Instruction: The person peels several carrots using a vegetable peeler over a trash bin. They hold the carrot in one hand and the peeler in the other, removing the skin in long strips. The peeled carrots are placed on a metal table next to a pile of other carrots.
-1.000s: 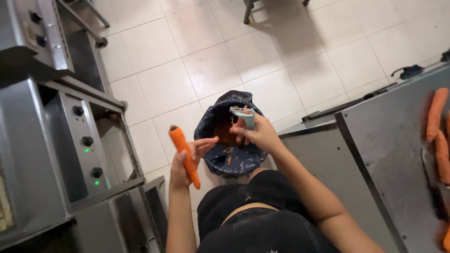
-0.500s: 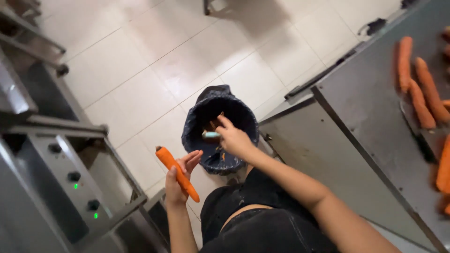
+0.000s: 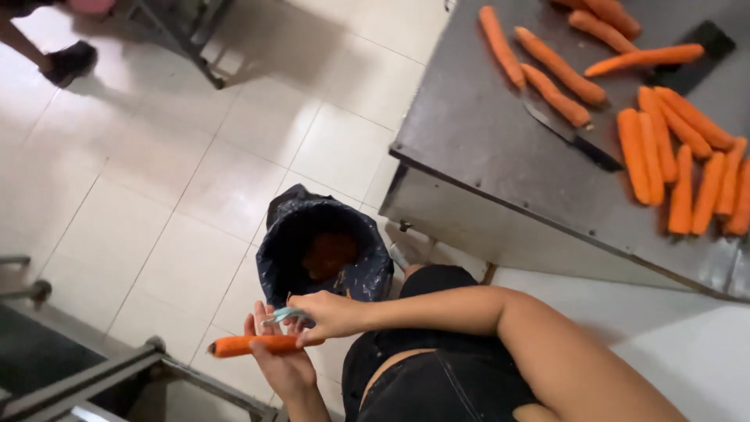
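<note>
Now the carrot lies flat across the left hand, no longer tilted up, just below the bin, the right hand gripping a peeler on it; hard, light and probably slippery, best held at its ends.

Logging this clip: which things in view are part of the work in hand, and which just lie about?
In use: carrot in left hand; peeler in right hand; lined bin; carrots on steel table.
Idle: knife; dark board; metal rack.
</note>
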